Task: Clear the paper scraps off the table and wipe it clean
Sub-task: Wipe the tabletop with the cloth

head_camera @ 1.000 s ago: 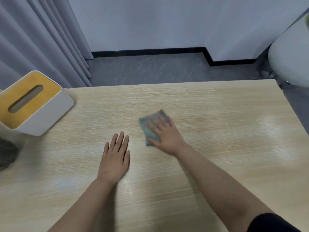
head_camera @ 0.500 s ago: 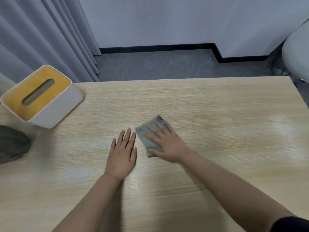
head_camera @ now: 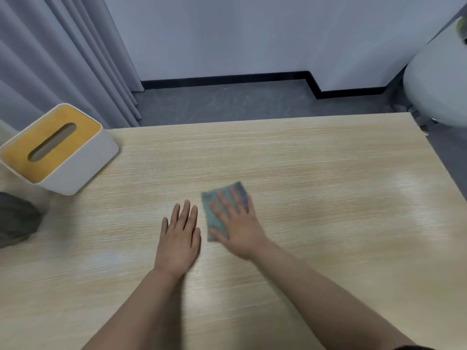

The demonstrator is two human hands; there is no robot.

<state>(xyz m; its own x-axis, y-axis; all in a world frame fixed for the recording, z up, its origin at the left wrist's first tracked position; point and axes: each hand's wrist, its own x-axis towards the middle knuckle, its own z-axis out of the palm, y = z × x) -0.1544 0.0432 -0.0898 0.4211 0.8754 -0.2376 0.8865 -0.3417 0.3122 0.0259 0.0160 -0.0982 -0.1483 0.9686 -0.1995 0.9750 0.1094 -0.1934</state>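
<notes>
The right hand point(head_camera: 240, 228) lies flat, fingers spread, pressing a small grey-green folded woven cloth point(head_camera: 214, 218) onto the pale wood-grain bench point(head_camera: 328, 198). The cloth sits directly under that grip, its long axis running away from the person, its left edge just beside the left hand point(head_camera: 179, 236), which rests flat with fingers straight and holds nothing. No paper scraps show, so wiping looks under way. A white tissue box with yellow slotted lid point(head_camera: 55, 150) stands far left.

Two hands point(head_camera: 180, 238) point(head_camera: 237, 228), one cloth point(head_camera: 214, 213), one tissue box point(head_camera: 56, 149).
</notes>
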